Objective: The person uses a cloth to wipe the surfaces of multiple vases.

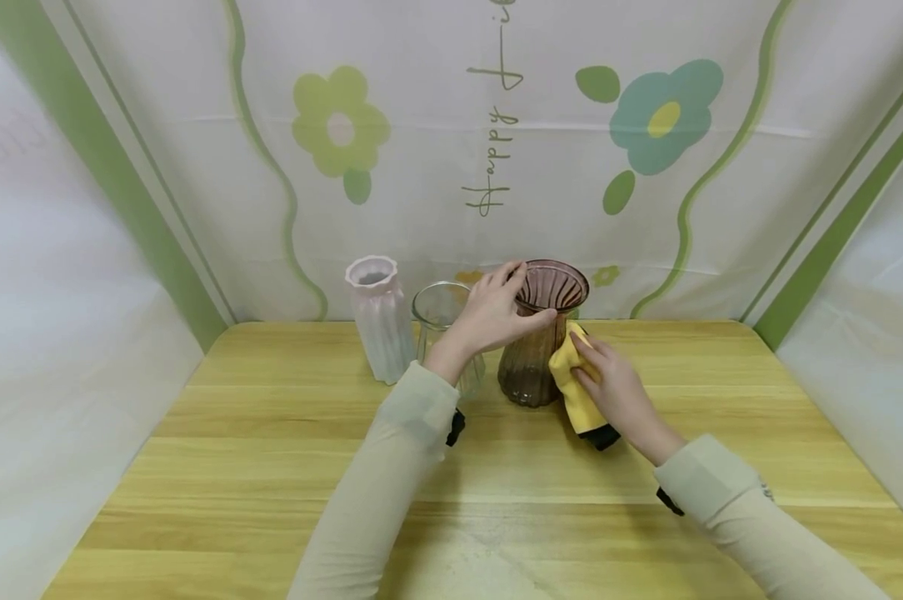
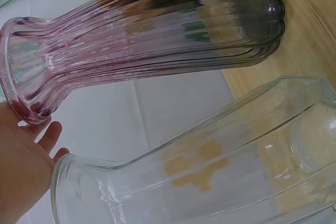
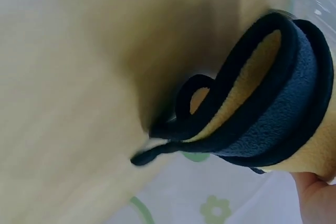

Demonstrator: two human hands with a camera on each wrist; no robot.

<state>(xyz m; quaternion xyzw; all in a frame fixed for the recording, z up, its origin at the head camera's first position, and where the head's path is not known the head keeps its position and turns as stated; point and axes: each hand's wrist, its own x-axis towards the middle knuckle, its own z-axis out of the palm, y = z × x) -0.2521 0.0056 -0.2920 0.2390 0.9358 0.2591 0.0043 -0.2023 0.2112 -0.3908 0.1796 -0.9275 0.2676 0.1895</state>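
A ribbed glass vase (image 1: 526, 371), purple at its flared rim and smoky brown lower down, stands upright on the table. My left hand (image 1: 491, 310) holds it by the rim and neck, thumb in front and fingers at the left side. In my right hand (image 1: 618, 393) is a folded yellow cloth (image 1: 577, 396) with dark edging, pressed against the right side of the vase. The right wrist view shows the cloth's blue-grey band (image 3: 283, 103) and loose folds. A clear glass vase (image 2: 241, 156) stands just left of the purple one, partly behind my left wrist.
A pink-to-white fluted vase (image 1: 382, 329) stands left of the clear one, near the table's back edge. The wooden table (image 1: 271, 467) extends toward me. Behind it hangs a white curtain (image 1: 436, 167) with printed flowers; similar sheets close off both sides.
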